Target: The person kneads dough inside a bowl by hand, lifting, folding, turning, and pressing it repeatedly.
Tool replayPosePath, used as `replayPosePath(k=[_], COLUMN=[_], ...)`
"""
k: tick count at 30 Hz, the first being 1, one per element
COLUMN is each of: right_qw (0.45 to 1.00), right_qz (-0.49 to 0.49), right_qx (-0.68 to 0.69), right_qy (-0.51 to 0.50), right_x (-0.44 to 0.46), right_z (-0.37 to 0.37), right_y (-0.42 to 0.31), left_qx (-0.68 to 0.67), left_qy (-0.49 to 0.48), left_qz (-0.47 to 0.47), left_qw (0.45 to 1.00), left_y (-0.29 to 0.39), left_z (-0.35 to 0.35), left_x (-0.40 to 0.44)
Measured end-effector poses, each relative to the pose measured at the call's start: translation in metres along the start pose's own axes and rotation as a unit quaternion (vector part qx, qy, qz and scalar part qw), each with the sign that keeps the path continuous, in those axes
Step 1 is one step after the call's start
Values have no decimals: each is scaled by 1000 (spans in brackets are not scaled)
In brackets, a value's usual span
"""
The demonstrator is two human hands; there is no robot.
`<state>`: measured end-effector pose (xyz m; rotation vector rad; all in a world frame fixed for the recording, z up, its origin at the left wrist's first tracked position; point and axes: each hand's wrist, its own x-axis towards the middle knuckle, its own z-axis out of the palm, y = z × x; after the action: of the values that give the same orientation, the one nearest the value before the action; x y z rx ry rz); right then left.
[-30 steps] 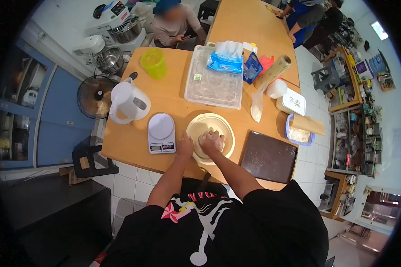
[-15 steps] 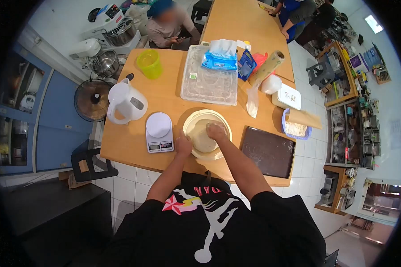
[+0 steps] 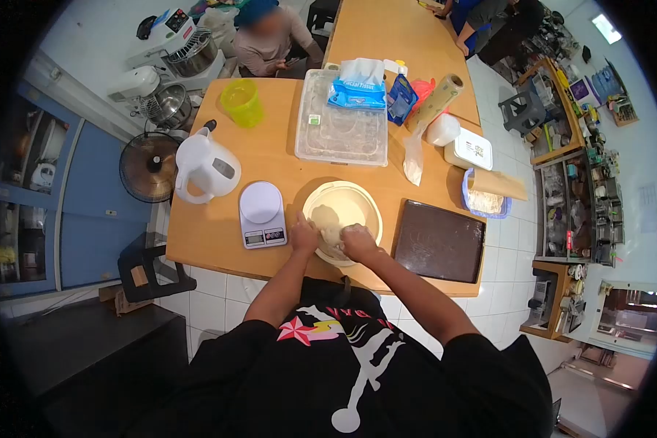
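1 view, from the head, shows the left hand (image 3: 306, 232) grasping the left rim of a round, cream-coloured bowl (image 3: 377, 219). The right hand (image 3: 358, 242) is clenched on the near-right part of a pale, soft lump of dough (image 3: 324, 217), which lies inside the bowl, mostly toward its left and near side.

Compared with 0.5 seconds ago, the right hand is nearer to the body, and the dough no longer covers most of the bowl's floor; the smooth far-right inside is now bare. To my judgement, this means that the dough holds together in 1 mass and is being folded or pulled. The tips of the right fingers are hidden, so I cannot tell how deep they press.

The dough looks smooth and elastic, rounded at the far end and narrower toward the fist. Just left of the bowl lies a white kitchen scale with a round plate (image 3: 260, 203). At the right rests a flat, dark brown rectangular tray (image 3: 439, 241) with whitish marks. All stand on a light brown, wood-toned table (image 3: 276, 146).
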<state>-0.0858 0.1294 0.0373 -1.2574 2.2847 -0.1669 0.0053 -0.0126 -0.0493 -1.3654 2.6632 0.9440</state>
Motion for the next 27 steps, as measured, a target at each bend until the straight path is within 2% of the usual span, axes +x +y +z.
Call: replayPosePath(k=[2,5,8,11,14,17,20,23,24,27], right_qw=[999,997,997,991,984,971,969,973,949,975], right_qz=[21,67,72,130,169,185,188,78,50,41], right_qx=[-2,-21,-10,27,46,109,112,211,276,34], right_qy=[-30,-10,-7,1,25,108,116,-53,143,215], right_x=[10,31,53,60,65,57,63,41,17,-21], right_z=[-12,-1,26,24,41,49,62,2,11,41], right_y=[-14,-23,-14,-21,-23,-23,-9,-1,4,22], left_qx=[-2,16,-4,-14,-8,-36,-14,-29,-35,-38], left_qy=[15,7,3,-12,-22,5,40,12,2,2], left_qz=[16,8,33,47,37,60,90,69,59,40], left_qw=[1000,1000,999,999,999,998,995,997,998,998], left_y=[-6,-8,-5,-10,-11,-11,-15,-8,-4,-1], left_z=[9,12,0,1,2,-1,5,-4,-8,-14], left_x=[2,5,1,2,2,-1,0,-2,-5,-7])
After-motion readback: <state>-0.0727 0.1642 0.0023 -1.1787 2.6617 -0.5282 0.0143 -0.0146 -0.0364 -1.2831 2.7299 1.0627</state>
